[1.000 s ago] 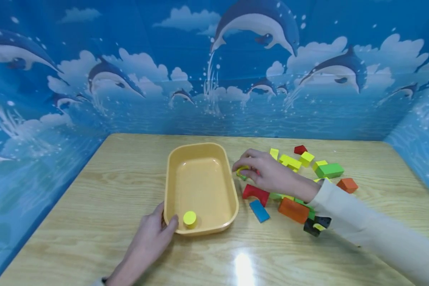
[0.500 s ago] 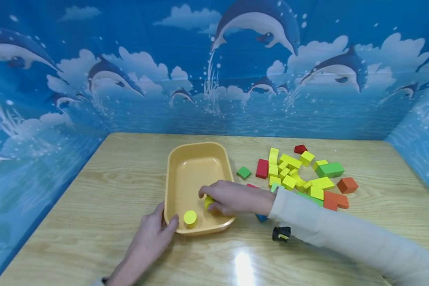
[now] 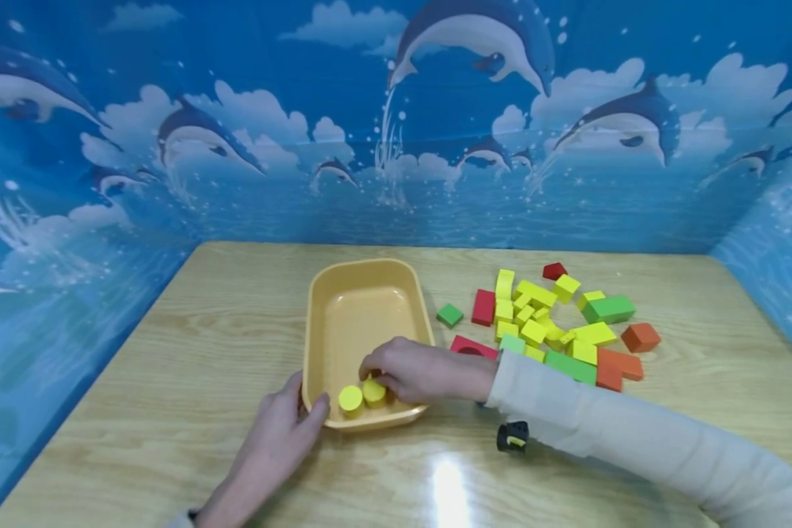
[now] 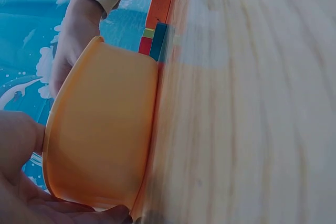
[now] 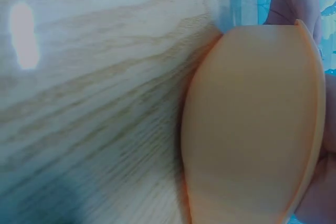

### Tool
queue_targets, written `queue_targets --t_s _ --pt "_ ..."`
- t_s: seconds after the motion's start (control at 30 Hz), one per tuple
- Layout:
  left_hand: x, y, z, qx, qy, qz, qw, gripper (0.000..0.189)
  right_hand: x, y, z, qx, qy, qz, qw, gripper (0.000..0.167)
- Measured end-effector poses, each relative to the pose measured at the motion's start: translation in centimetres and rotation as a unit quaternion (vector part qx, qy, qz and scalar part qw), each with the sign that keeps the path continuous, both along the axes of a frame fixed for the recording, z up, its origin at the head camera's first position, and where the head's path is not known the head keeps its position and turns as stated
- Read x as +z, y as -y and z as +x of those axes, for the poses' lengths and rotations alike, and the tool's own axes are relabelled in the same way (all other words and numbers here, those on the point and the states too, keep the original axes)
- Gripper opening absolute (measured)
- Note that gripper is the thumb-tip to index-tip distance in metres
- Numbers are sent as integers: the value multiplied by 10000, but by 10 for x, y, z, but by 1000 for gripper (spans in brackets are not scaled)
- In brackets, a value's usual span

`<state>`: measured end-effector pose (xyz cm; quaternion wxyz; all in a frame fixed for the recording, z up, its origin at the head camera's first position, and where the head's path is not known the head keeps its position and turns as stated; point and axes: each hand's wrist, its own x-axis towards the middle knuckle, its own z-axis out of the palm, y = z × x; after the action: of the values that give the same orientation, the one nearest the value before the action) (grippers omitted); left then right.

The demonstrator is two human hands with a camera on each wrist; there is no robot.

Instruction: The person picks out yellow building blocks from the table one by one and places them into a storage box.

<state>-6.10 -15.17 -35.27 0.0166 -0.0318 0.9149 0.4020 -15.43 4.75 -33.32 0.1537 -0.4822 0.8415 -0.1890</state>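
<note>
"Two yellow cylinders (image 3: pixel 350 400) show in your head view; where?"

"Side by side inside your tray (image 3: pixel 363 323), at its near end. Your right hand (image 3: pixel 405 370) reaches over the tray's right rim, pinching the right cylinder (image 3: pixel 373 394). Your left hand (image 3: pixel 280 425) clasps the tray's near left corner. Blocks (image 3: pixel 533 334) lie right of the tray."

"Left wrist?"

"Your left fingers (image 4: pixel 84 214) curl against the tray's outer wall."

"Right wrist?"

"The tray's wall hides your right fingertips and both cylinders; you can't tell that grip from there."
</note>
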Motion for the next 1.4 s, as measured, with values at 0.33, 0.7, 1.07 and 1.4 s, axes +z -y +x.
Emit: queue_targets --t_s 0.33,0.7,1.07,1.4 --pt "-1 1 -1 1 -38 27 10000 47 -4 0 1 -49 72 -225 9997 25" --pt "0 0 -2 8 0 -66 10000 47 -6 -2 1 -23 -3 -336 9994 24" --pt "0 0 -3 -11 90 -49 9999 51 -7 -9 1 147 -467 -845 9952 24" --pt "0 1 -3 -79 -116 -94 9999 48 25 -105 -34 -809 -1787 -1063 9748 31"
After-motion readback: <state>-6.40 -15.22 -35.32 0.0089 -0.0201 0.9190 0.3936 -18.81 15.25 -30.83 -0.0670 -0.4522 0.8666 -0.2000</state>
